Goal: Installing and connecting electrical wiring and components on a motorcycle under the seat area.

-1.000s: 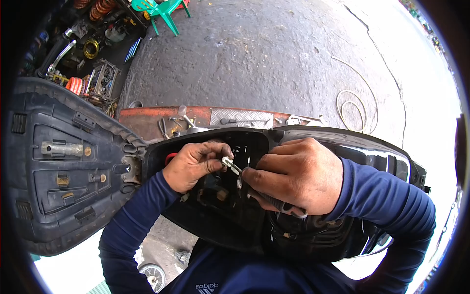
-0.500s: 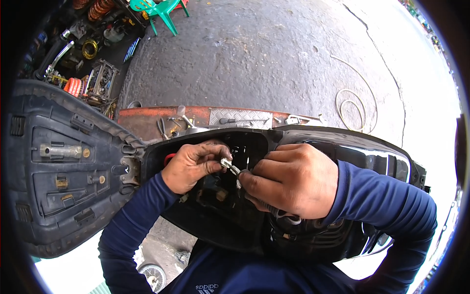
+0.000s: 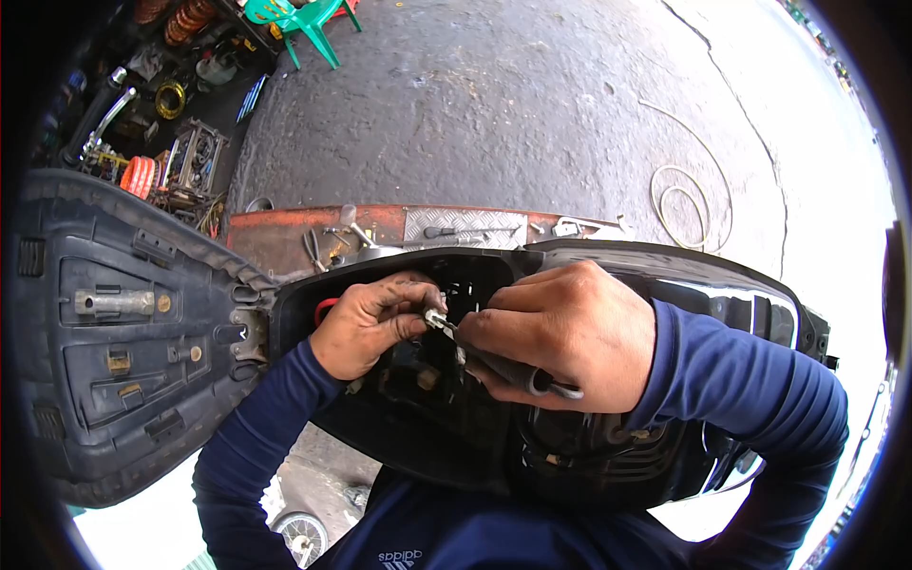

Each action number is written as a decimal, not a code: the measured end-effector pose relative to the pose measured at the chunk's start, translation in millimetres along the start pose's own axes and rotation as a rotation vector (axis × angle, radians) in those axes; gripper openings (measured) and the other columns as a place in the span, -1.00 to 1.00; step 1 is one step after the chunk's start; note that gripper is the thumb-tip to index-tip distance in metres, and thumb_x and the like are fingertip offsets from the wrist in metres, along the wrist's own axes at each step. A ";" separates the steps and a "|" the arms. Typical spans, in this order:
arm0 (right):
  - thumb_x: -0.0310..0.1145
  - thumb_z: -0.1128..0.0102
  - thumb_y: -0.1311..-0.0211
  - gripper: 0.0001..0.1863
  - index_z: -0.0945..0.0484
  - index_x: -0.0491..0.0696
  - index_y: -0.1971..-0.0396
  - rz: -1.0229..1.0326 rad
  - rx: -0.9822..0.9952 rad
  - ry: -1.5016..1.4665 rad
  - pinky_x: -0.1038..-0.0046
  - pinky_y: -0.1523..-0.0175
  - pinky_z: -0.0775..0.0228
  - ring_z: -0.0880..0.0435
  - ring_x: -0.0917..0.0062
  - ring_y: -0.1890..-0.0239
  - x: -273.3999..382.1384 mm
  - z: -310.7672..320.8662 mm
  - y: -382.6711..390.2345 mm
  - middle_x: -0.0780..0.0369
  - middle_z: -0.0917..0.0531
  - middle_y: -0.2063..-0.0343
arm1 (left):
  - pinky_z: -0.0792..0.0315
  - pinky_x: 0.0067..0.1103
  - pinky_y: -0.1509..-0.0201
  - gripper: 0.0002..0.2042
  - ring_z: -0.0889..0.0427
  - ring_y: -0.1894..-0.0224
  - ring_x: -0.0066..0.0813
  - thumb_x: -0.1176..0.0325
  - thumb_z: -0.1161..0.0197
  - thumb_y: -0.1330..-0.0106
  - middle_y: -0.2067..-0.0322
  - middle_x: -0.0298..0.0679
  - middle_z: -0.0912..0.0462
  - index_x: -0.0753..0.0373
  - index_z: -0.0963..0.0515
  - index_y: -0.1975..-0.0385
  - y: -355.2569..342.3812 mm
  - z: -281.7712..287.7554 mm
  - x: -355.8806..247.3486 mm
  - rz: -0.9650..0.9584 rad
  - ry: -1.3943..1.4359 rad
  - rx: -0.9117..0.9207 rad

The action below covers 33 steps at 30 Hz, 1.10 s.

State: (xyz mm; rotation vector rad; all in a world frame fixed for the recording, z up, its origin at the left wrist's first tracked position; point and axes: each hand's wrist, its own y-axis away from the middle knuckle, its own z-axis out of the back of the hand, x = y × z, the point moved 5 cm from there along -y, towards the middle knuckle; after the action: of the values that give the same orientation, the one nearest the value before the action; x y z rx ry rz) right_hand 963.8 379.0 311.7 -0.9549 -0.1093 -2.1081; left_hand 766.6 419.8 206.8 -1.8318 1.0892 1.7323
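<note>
My left hand is closed, pinching a small white plastic connector between thumb and forefinger. Facing it, my right hand is wrapped round a slim hand tool with a dark grip; its exact kind is hidden by the fingers. The tool's thin front end meets the connector. Both hands are over the open black under-seat compartment of a motorcycle, where more small pale parts hang just below the right fingers. Swung open at the left lies the seat, its underside showing.
Beyond the compartment is a red-edged bench with hand tools and a metal tread plate. A hose lies coiled on the concrete floor. At the back left are a green plastic chair and a crowded heap of parts.
My right hand has turned, so the tool's dark grip shows more and lies at a different angle. The left hand still pinches the connector, in nearly the same place.
</note>
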 end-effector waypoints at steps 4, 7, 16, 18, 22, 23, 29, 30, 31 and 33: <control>-0.47 -0.41 -0.05 -0.71 -0.59 -0.18 0.20 -0.037 0.008 -0.057 0.27 0.36 -0.50 -0.65 0.23 0.49 -1.6 1.2 0.1 0.15 -0.59 0.54 | -0.44 -0.56 -0.25 -0.73 -0.55 -0.09 -0.55 0.44 -0.28 -0.38 0.01 -0.31 -0.56 0.31 -0.59 -0.05 0.9 0.7 1.1 0.004 0.009 -0.002; -0.48 -0.40 -0.05 -0.70 -0.59 -0.18 0.19 -0.043 0.015 -0.068 0.26 0.35 -0.50 -0.66 0.21 0.48 -2.6 2.0 0.8 0.14 -0.60 0.53 | -0.43 -0.55 -0.24 -0.72 -0.55 -0.08 -0.54 0.40 -0.29 -0.38 0.02 -0.32 -0.56 0.31 -0.59 -0.04 0.7 0.1 1.1 0.015 0.002 -0.003; -0.49 -0.38 -0.08 -0.72 -0.59 -0.18 0.18 -0.015 0.013 -0.103 0.25 0.35 -0.49 -0.66 0.20 0.47 -3.3 2.0 0.6 0.12 -0.61 0.51 | -0.44 -0.59 -0.17 -0.72 -0.54 -0.01 -0.59 0.35 -0.31 -0.38 0.08 -0.35 -0.58 0.30 -0.61 -0.02 0.8 1.0 0.8 0.015 -0.045 -0.002; -0.49 -0.37 -0.09 -0.72 -0.59 -0.19 0.18 -0.016 0.012 -0.120 0.26 0.34 -0.50 -0.67 0.20 0.46 -3.6 3.0 -0.5 0.12 -0.61 0.51 | -0.43 -0.60 -0.15 -0.72 -0.54 0.01 -0.60 0.34 -0.32 -0.37 0.09 -0.35 -0.58 0.30 -0.61 -0.02 1.3 0.6 -0.5 0.006 -0.062 0.000; -0.47 -0.37 -0.10 -0.72 -0.60 -0.21 0.17 -0.033 0.012 -0.144 0.28 0.35 -0.53 -0.67 0.21 0.46 -4.4 4.7 -1.0 0.11 -0.62 0.50 | -0.42 -0.61 -0.12 -0.71 -0.53 0.03 -0.61 0.31 -0.32 -0.37 0.11 -0.36 -0.58 0.30 -0.62 0.00 0.2 -0.4 -1.8 0.000 -0.069 -0.001; -0.47 -0.37 -0.10 -0.72 -0.60 -0.21 0.17 -0.032 0.009 -0.145 0.28 0.35 -0.53 -0.67 0.21 0.46 -5.2 4.2 -1.2 0.11 -0.62 0.50 | -0.41 -0.61 -0.12 -0.71 -0.52 0.03 -0.61 0.30 -0.33 -0.37 0.12 -0.36 -0.58 0.29 -0.62 0.00 0.3 -0.1 -2.4 0.002 -0.090 0.002; -0.46 -0.37 -0.11 -0.73 -0.61 -0.21 0.18 0.010 -0.025 -0.152 0.28 0.35 -0.55 -0.67 0.20 0.48 -5.8 5.7 -0.4 0.11 -0.63 0.50 | -0.40 -0.61 -0.13 -0.71 -0.52 0.02 -0.61 0.31 -0.33 -0.36 0.11 -0.36 -0.58 0.30 -0.62 -0.01 0.5 1.0 -1.6 -0.013 -0.081 0.000; -0.46 -0.37 -0.11 -0.73 -0.61 -0.21 0.18 0.001 -0.016 -0.154 0.28 0.35 -0.55 -0.67 0.20 0.47 -5.9 6.3 -0.1 0.11 -0.63 0.50 | -0.40 -0.61 -0.13 -0.71 -0.52 0.02 -0.61 0.31 -0.33 -0.36 0.11 -0.36 -0.58 0.30 -0.62 -0.01 -0.1 0.8 -1.8 -0.012 -0.081 0.001; -0.46 -0.37 -0.11 -0.73 -0.61 -0.21 0.18 -0.006 -0.008 -0.156 0.28 0.35 -0.55 -0.68 0.21 0.47 -5.9 6.5 -0.1 0.11 -0.63 0.50 | -0.41 -0.61 -0.14 -0.71 -0.52 0.02 -0.61 0.31 -0.33 -0.36 0.10 -0.36 -0.58 0.30 -0.62 -0.01 -0.1 0.7 -2.4 -0.011 -0.075 0.000; -0.46 -0.37 -0.10 -0.72 -0.61 -0.21 0.18 -0.002 -0.011 -0.138 0.28 0.35 -0.54 -0.68 0.21 0.47 -6.1 6.2 1.0 0.12 -0.63 0.50 | -0.41 -0.61 -0.15 -0.71 -0.53 0.01 -0.61 0.31 -0.33 -0.36 0.10 -0.36 -0.59 0.30 -0.62 -0.01 -0.3 0.4 -2.6 -0.011 -0.069 -0.003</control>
State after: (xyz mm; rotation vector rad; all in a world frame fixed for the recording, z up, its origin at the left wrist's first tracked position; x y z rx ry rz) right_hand 970.7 384.5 311.9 -1.1069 -0.1682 -2.0455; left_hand 766.7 420.9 209.1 -1.7628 1.0486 1.7776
